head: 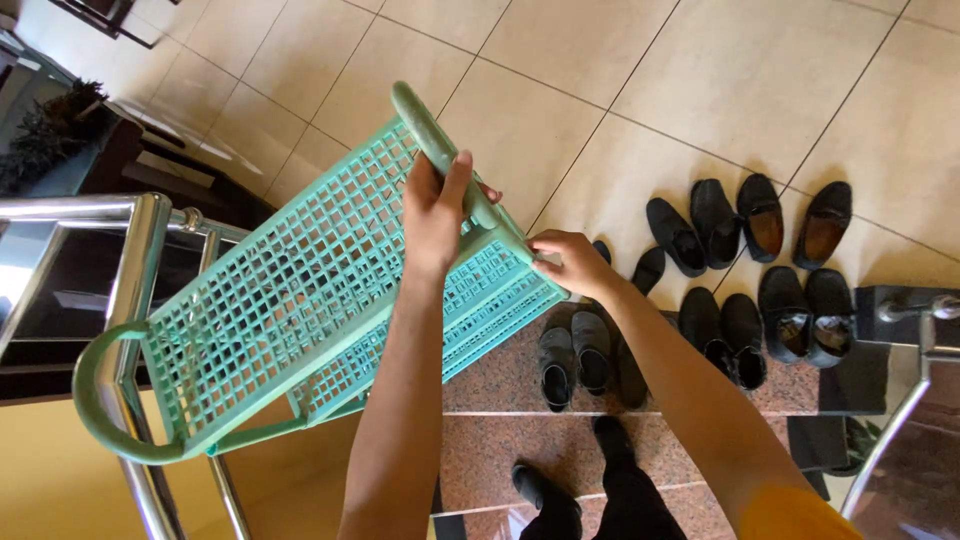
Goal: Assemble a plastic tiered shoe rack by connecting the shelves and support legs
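Teal lattice plastic rack (300,300), tilted, over the railing.

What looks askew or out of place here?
The teal lattice basket is tipped on its side, resting across the steel railing; left hand grips its handle, right hand pinches a corner. Dark shoes lie scattered unevenly on the floor.

Both forearms are bare down to the hands, the left hand (435,215) and the right hand (570,262), with no watch, ring or glove showing. At the right upper arm sits the edge of an orange-yellow sleeve (790,515) (short, it seems, though mostly cut off). Below are dark trousers (625,495) and black shoes (535,487).
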